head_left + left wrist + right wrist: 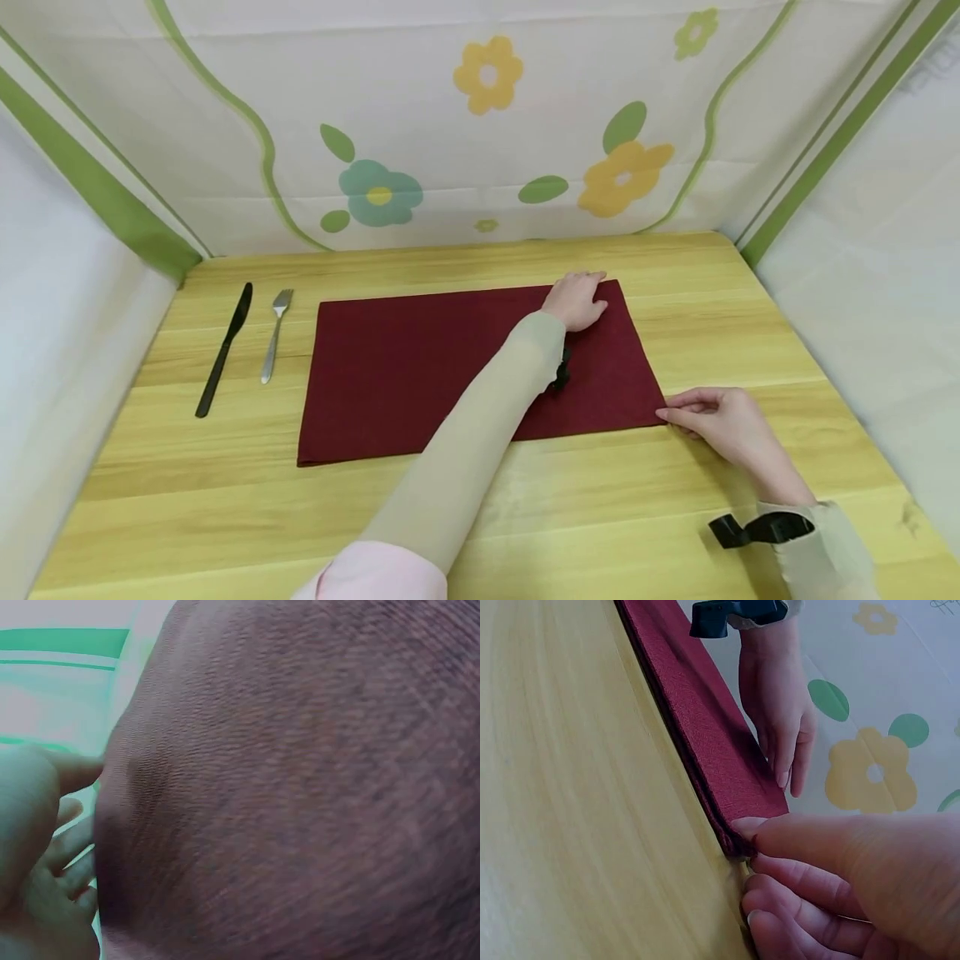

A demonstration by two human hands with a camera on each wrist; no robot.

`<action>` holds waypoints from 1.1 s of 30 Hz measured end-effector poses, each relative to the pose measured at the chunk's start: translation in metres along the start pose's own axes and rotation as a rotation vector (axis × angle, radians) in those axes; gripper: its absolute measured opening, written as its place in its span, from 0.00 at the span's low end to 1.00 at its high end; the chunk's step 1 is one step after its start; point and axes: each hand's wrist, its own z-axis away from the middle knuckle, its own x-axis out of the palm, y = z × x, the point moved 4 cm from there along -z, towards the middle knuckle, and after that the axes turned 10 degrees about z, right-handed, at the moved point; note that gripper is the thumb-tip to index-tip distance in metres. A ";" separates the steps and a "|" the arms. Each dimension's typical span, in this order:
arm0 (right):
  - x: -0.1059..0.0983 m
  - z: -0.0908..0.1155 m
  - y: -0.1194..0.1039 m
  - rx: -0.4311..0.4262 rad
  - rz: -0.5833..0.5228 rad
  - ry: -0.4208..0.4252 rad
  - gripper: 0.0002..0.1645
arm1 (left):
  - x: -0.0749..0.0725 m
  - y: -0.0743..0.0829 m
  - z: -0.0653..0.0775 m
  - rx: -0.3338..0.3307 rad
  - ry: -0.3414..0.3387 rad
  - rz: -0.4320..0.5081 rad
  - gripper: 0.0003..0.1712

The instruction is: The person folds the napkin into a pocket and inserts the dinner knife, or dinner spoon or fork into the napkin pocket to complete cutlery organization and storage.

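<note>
A dark red cloth napkin [390, 375], folded into a rectangle, lies flat across the middle of the wooden table [570, 517]. My left arm crosses over it, and my left hand [576, 302] rests with fingers extended near its far right corner. At the near right corner, my right hand [723, 423] pinches the napkin between thumb and fingertips. Stacked layers show along the napkin's edge in the right wrist view, beside the pinching thumb [780, 834]. The left wrist view is mostly filled by blurred cloth [285, 780], with the left fingers [71, 847] partly hidden behind its edge.
To the napkin's left lie a black knife [225, 350] and a silver fork [276, 337], side by side. A white curtain [435, 100] with flowers and green trim hangs behind the table's far edge. Pale fabric [862, 208] borders the right side.
</note>
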 end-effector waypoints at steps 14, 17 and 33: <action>0.000 0.002 -0.002 0.004 0.011 -0.010 0.23 | -0.015 0.008 0.003 0.119 0.174 0.180 0.15; 0.001 0.004 -0.005 -0.010 0.057 -0.006 0.22 | -0.023 0.013 0.005 0.141 0.170 0.223 0.14; 0.009 0.009 -0.015 -0.036 -0.001 -0.043 0.23 | -0.061 0.015 0.016 0.232 0.110 0.455 0.14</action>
